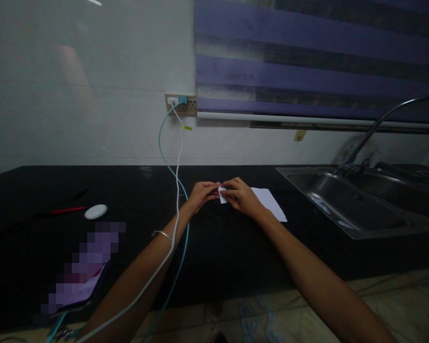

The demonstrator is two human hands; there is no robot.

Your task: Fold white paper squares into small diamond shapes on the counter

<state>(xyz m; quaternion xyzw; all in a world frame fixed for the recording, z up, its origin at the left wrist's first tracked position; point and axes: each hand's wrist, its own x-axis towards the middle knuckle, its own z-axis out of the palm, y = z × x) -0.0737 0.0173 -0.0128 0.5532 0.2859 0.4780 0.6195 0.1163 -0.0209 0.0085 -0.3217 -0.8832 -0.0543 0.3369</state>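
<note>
Between my two hands is a small folded piece of white paper (222, 195), held just above the black countertop. My left hand (203, 194) pinches its left edge with the fingertips. From the other side my right hand (243, 196) has its thumb and fingers closed on the paper, covering part of it. Beside and partly behind my right wrist, larger white paper sheets (270, 202) lie flat on the counter. How the small piece is folded is too small to make out.
A steel sink (343, 200) with a curved faucet (375, 125) is at the right. White and teal cables run from the wall socket (191, 105) across my left forearm. At the left lie a red pen (68, 209), a white oval object (96, 212) and a phone-like device (82, 290).
</note>
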